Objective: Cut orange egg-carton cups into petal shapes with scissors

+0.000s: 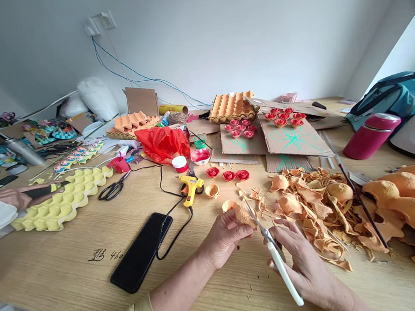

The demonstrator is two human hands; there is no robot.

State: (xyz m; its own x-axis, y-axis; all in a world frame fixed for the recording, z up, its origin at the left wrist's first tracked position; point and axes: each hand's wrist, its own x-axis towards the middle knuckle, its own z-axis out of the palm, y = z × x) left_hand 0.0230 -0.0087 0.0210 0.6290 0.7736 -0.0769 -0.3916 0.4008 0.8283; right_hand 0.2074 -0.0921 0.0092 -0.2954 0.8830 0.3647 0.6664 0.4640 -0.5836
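My left hand (225,237) pinches an orange egg-carton cup (244,214) between thumb and fingers. In my right hand (302,259) is a pair of scissors (283,268) with white handles, its blades against the cup's edge. Just behind the held cup lies a cut orange piece (229,205), and a small orange cup (211,190) stands farther back. Three red paper roses (228,175) sit in a row beyond it. To the right spreads a heap of orange carton scraps (311,204) with several uncut cups among them.
A yellow glue gun (190,186) and black phone (141,251) lie left, with a cable between. An orange egg tray (412,198) and magenta bottle (371,135) are at right. Red flowers rest on cardboard (291,139). Another person's hand (22,197) touches a yellow tray (64,202).
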